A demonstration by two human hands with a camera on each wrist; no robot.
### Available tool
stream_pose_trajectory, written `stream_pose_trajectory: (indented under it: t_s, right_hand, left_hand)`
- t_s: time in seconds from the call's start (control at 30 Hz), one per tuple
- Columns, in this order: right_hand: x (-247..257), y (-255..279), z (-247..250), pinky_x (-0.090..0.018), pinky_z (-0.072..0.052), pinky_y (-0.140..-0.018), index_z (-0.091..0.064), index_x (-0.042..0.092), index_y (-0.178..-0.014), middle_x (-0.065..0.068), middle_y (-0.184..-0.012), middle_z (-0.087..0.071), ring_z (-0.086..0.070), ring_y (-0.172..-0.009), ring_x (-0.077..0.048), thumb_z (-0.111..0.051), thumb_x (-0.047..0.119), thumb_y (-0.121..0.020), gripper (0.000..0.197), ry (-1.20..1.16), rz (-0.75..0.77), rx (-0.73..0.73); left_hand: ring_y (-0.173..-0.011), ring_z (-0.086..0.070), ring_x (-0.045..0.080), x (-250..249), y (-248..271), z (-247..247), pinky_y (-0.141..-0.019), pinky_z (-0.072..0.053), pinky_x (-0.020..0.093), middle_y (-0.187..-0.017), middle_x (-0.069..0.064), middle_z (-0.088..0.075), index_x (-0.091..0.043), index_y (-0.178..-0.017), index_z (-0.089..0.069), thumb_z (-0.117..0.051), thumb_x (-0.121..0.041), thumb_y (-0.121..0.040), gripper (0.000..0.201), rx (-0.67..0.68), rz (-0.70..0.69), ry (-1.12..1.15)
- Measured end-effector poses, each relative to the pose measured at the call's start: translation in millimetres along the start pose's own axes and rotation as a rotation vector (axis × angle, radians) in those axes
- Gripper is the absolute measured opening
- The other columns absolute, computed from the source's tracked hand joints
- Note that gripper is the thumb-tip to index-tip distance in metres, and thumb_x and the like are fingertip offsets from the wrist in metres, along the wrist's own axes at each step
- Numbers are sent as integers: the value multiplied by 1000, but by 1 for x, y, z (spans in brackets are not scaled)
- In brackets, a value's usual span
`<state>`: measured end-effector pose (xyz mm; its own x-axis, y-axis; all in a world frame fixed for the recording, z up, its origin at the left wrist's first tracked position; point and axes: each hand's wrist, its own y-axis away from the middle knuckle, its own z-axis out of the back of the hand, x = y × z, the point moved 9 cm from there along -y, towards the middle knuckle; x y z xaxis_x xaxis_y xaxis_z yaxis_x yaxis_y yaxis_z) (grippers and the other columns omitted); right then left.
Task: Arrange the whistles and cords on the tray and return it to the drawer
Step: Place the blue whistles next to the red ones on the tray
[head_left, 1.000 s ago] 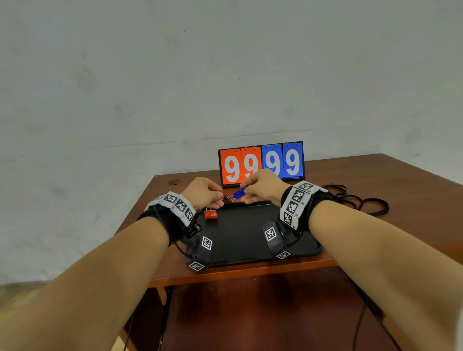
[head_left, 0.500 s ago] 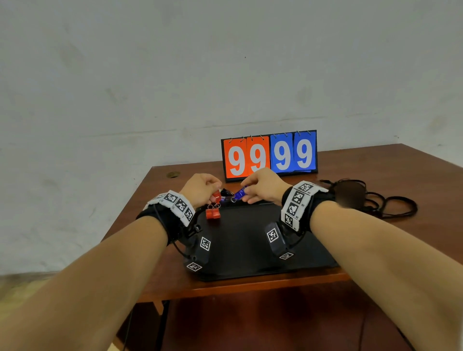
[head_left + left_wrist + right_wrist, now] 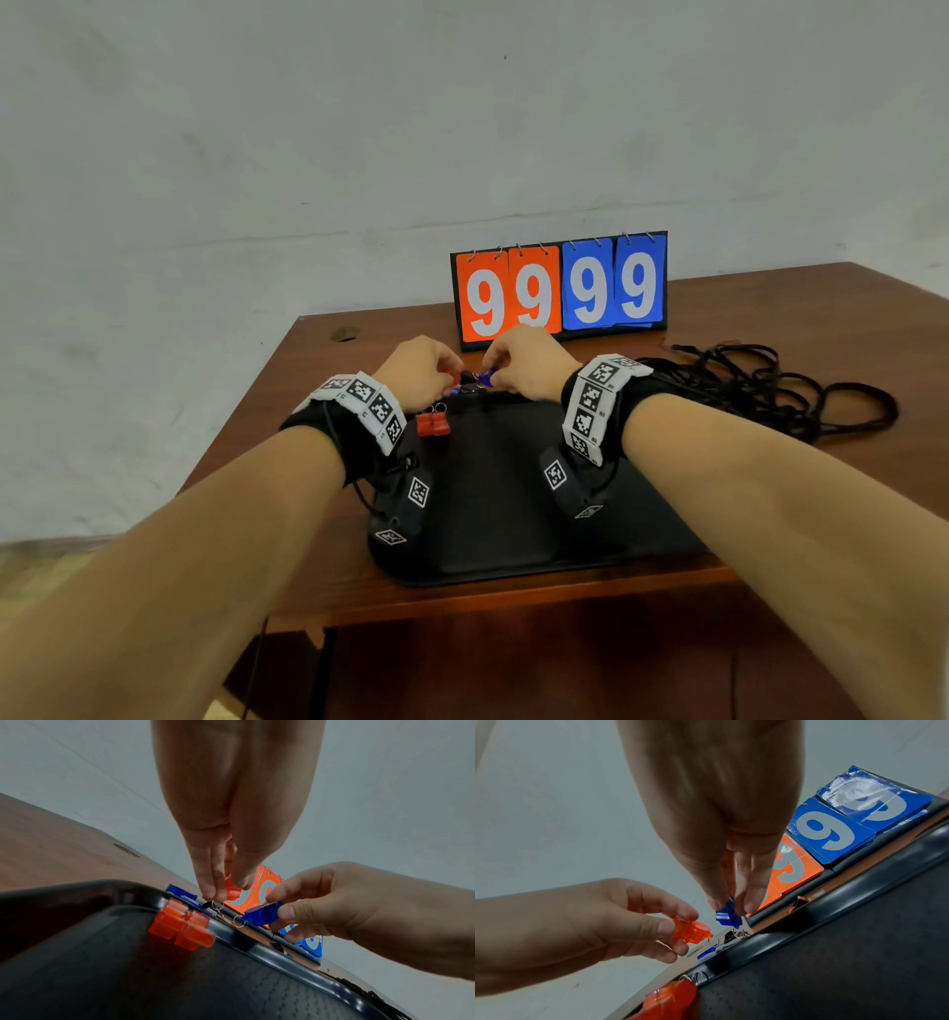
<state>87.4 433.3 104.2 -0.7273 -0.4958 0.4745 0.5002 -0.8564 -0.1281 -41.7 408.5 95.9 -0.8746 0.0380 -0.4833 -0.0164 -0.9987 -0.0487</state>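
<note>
You had one readable thing in front of you: the flip scoreboard (image 3: 560,288) at the back of the table showed 99 in white on its two orange cards and 99 on its two blue cards. Your wristbands (image 3: 595,406) carried only black-and-white square code markers.

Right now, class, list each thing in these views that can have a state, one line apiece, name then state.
Left hand: pinches an orange whistle, lifted.
Right hand: pinches a blue whistle, lifted, key ring hanging.
Two orange whistles: lying side by side on the tray.
Tray: flat on the table, not in a drawer.
Cords: tangled on the table, off the tray.
Scoreboard: upright, showing 99 99.
</note>
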Motion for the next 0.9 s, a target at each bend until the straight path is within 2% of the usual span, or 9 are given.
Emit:
stream_pose_trajectory:
  t_s: [0.1,0.23,0.37,0.5,0.63,0.8,0.9]
  right_hand:
    - [2,0,-7,-29,-52,-92,-71,11,-111,-4,-113,-68,-63,-101,-18,-69,12,-88,22,52,21,33]
    - [5,2,-15,-28,-52,-91,-70,13,-115,-3,-114,-68,-63,-101,-18,-71,12,-87,28,98,38,78]
    - [8,6,-17,-28,-50,-94,-64,13,-123,-2,-121,-65,-61,-109,-18,-72,10,-85,39,115,55,80]
    - [10,8,-19,-31,-51,-97,-62,14,-126,-2,-124,-64,-60,-111,-19,-75,13,-83,45,133,65,91]
    - [12,12,-21,-34,-52,-95,-62,14,-125,-3,-122,-64,-61,-109,-20,-77,14,-81,47,140,69,103]
    - [15,17,-26,-29,-51,-89,-57,15,-131,-1,-121,-62,-60,-109,-20,-79,15,-79,56,152,75,139]
    - [17,19,-27,-29,-50,-88,-56,15,-132,-2,-120,-63,-60,-106,-19,-79,15,-79,58,155,80,151]
  left_hand:
    - [-102,-62,13,-4,2,-5,-88,-44,23,-119,0,-68,-15,-120,-70,-61,-8,-94,28,20,-53,-106]
    - [-100,-62,13,-6,4,-11,-88,-46,24,-118,0,-69,-15,-118,-71,-62,-9,-94,26,54,-72,-152]
    - [-109,-62,18,-10,7,-15,-87,-44,23,-120,1,-67,-14,-119,-71,-62,-8,-94,27,77,-74,-188]
    - [-106,-63,18,-11,8,-18,-89,-47,26,-119,0,-67,-16,-116,-72,-62,-10,-93,25,99,-73,-202]
    - [-108,-63,19,-12,11,-24,-96,-49,31,-118,0,-67,-17,-116,-71,-64,-12,-93,25,152,-58,-215]
    - [-98,-61,15,-14,15,-30,-87,-45,24,-115,0,-66,-15,-119,-68,-65,-13,-92,27,185,-82,-261]
    - [-94,-60,15,-16,16,-29,-84,-45,23,-113,2,-67,-14,-116,-68,-67,-13,-91,26,179,-87,-281]
